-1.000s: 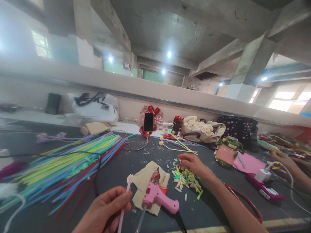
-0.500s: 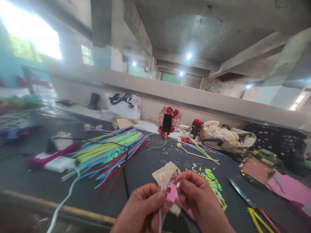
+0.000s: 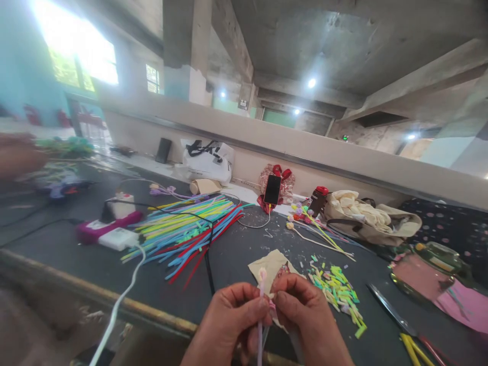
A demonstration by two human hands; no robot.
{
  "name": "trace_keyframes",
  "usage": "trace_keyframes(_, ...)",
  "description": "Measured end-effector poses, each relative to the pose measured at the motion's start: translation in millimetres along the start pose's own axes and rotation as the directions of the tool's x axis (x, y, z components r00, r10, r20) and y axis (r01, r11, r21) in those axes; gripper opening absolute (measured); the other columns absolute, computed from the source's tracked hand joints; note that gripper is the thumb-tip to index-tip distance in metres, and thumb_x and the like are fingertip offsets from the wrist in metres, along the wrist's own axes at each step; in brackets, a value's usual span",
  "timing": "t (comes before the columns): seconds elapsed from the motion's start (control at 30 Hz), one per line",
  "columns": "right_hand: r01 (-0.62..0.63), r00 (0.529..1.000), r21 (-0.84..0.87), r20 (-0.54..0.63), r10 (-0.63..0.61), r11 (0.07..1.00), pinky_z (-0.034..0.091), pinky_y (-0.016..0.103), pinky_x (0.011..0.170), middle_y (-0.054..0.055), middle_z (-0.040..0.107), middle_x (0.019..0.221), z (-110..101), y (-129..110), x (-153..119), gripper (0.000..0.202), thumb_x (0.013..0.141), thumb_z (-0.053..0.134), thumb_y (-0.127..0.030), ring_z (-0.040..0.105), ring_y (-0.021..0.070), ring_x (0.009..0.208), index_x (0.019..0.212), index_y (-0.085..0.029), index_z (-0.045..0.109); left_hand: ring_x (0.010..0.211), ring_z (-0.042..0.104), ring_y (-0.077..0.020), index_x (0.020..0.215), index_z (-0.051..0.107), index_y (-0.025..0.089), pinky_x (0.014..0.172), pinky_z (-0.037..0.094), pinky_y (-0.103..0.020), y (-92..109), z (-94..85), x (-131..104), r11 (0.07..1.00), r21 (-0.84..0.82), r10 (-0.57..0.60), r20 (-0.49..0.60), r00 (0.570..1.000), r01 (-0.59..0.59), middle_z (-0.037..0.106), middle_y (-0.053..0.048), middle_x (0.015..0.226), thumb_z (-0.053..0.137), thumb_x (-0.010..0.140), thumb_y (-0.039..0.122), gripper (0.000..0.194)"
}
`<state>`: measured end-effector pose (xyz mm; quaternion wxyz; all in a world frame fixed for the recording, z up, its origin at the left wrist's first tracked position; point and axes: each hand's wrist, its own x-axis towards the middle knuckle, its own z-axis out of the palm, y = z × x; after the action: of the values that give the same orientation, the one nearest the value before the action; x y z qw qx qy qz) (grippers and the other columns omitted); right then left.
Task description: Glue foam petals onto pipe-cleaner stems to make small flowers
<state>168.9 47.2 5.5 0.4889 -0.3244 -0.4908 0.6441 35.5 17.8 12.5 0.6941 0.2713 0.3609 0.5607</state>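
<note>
My left hand is closed around a thin lilac stem, which stands nearly upright and carries a small pale bud at its top. Close beside it, my right hand pinches a tiny whitish piece against the stem's side; whether it touches the stem I cannot tell. Beneath both hands lies a beige cloth, with something pink partly hidden behind the fingers. Short yellow-green cut pieces are heaped just right of my right hand. Scissors with yellow and red handles lie further right.
Long coloured fuzzy stems spread across the left, crossed by a black cable. A purple-and-white power strip sits nearby. Behind are a propped phone, flower-tipped stems and a canvas bag. Another person's blurred hand shows far left.
My right hand has moved left, bringing the whitish piece up close to the stem in my left hand. The whole view has shifted, so the scene sits further right.
</note>
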Motion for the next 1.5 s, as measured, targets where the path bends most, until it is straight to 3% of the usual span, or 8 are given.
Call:
trace_keyframes(0.2,0.011,1.0,-0.091,0.001,-0.011,0.996,0.026,0.015,0.04,-0.006,0.05,0.047,3,-6,-4,0.022,0.063,0.073,-0.033,0.037,0.0029,0.04,0.065,-0.015,0.061,0.025,0.035,-0.0016,0.053,0.057,0.014,0.028,0.024,-0.011,-4,-0.7,2,0.997,0.073,0.015,-0.011,1.0,-0.014,0.048,0.005,0.031,0.069,0.062,0.031,0.023)
trace_keyframes(0.33,0.033,0.999,-0.1,-0.013,-0.034,0.994,0.031,0.015,0.044,-0.003,0.056,0.052,6,-7,-5,0.024,0.061,0.075,-0.034,0.043,0.0041,0.045,0.063,-0.014,0.062,0.027,0.036,-0.0025,0.054,0.057,0.014,0.029,0.027,-0.012,-6,-1.9,1,0.997,0.073,0.005,-0.029,1.0,-0.003,0.049,0.005,0.033,0.07,0.06,0.03,0.022)
trace_keyframes(0.6,-0.128,0.991,-0.127,0.01,0.13,0.984,0.026,0.014,0.036,-0.004,0.053,0.045,3,-11,-3,0.029,0.058,0.075,-0.038,0.044,0.0033,0.037,0.065,-0.012,0.064,0.027,0.03,0.0007,0.055,0.054,0.014,0.029,0.022,-0.011,-5,-2.6,-1,0.992,0.111,0.056,0.002,0.998,-0.056,0.05,0.006,0.042,0.065,0.066,0.03,0.023)
trace_keyframes(0.87,-0.296,0.948,0.08,0.146,0.283,0.952,0.023,0.012,0.032,-0.003,0.055,0.049,1,-8,0,0.027,0.056,0.076,-0.031,0.044,0.0016,0.033,0.062,-0.011,0.06,0.027,0.026,0.001,0.056,0.053,0.015,0.029,0.019,-0.011,-8,-4.4,-1,0.995,0.098,0.006,0.049,0.999,-0.01,0.05,0.005,0.04,0.065,0.065,0.033,0.024)
trace_keyframes(1.13,-0.333,0.932,0.174,0.21,0.296,0.927,0.027,0.011,0.029,0.0,0.059,0.051,-1,-5,3,0.022,0.06,0.074,-0.027,0.049,0.0037,0.032,0.062,-0.01,0.061,0.027,0.028,0.0009,0.057,0.055,0.015,0.028,0.021,-0.011,-6,-0.9,-5,0.994,0.105,0.027,0.032,0.999,-0.03,0.052,0.004,0.043,0.066,0.064,0.032,0.022)
trace_keyframes(1.33,-0.221,0.967,0.03,0.139,0.215,0.975,0.027,0.013,0.031,0.001,0.06,0.052,-3,-6,2,0.026,0.065,0.069,-0.036,0.05,0.0053,0.035,0.067,-0.01,0.064,0.027,0.025,0.0008,0.055,0.055,0.014,0.028,0.02,-0.011,-6,-3.3,-3,0.996,0.092,-0.018,0.041,0.999,0.014,0.047,0.006,0.039,0.062,0.067,0.032,0.023)
trace_keyframes(1.43,0.007,0.999,-0.26,0.042,0.004,0.966,0.034,0.016,0.04,-0.001,0.059,0.052,-4,-12,-3,0.018,0.07,0.066,-0.031,0.05,0.0071,0.043,0.074,-0.014,0.067,0.026,0.022,0.0002,0.052,0.053,0.015,0.028,0.018,-0.011,-7,-5.3,-2,0.997,0.043,-0.074,0.068,0.995,0.071,0.038,0.008,0.031,0.06,0.069,0.031,0.025)
trace_keyframes(1.5,0.2,0.98,-0.432,0.078,-0.185,0.879,0.04,0.019,0.049,0.0,0.061,0.059,-4,-17,-6,0.008,0.07,0.065,-0.024,0.054,0.0104,0.054,0.073,-0.017,0.067,0.025,0.02,0.0001,0.051,0.052,0.015,0.028,0.017,-0.011,-6,-6.3,-1,0.995,0.01,-0.104,0.089,0.991,0.104,0.035,0.009,0.029,0.06,0.069,0.029,0.024)
